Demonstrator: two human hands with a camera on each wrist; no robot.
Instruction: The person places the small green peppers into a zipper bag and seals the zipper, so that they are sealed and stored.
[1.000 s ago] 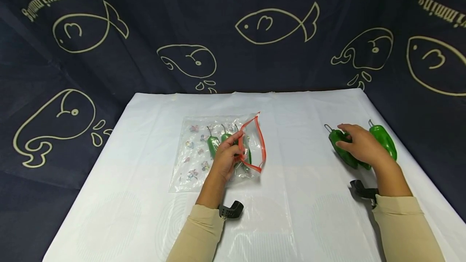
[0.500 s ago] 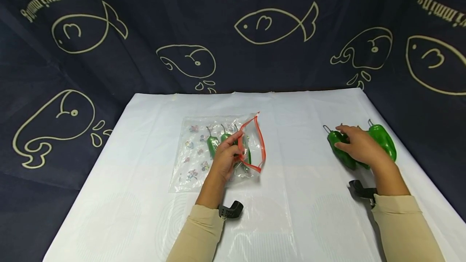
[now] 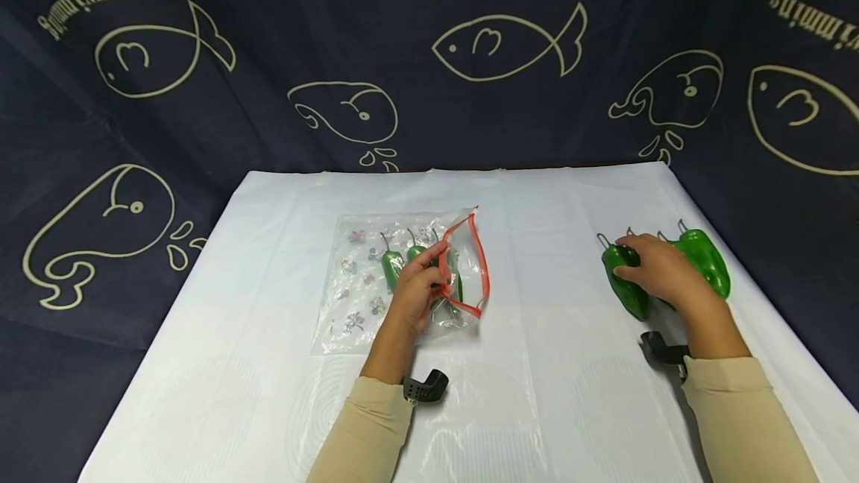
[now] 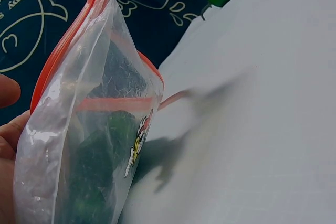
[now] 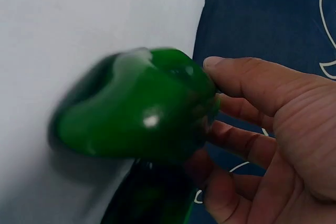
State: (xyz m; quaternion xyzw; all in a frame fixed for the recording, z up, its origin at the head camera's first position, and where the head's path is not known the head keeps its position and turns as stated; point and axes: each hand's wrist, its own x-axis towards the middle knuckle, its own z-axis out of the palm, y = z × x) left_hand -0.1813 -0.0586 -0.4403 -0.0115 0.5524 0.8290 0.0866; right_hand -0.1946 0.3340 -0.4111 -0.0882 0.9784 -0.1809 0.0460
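Observation:
A clear zip bag (image 3: pixel 338 285) printed with small figures lies left of centre in the head view, its red-edged mouth (image 3: pixel 485 267) gaping to the right. Several green peppers (image 3: pixel 391 268) show through its plastic. My left hand (image 3: pixel 417 295) holds the bag at the near lip of that mouth; in the left wrist view its fingers (image 4: pixel 13 132) are at the plastic. On the right, my right hand (image 3: pixel 661 267) grips a glossy green pepper (image 3: pixel 625 291) with a wire-like stem loop. The right wrist view shows thumb and fingers around one end of this pepper (image 5: pixel 142 114).
More green peppers (image 3: pixel 710 263) lie beside and partly behind my right hand, near the table's right edge. Another dark green pepper (image 5: pixel 152 198) lies below the gripped one. A navy cloth (image 3: pixel 510 118) with fish drawings hangs behind the white table (image 3: pixel 282 244).
My right hand has shifted slightly left, and its pepper has come away from the others, turning more upright in view. Stems behind it now show. The left hand and bag stay still.

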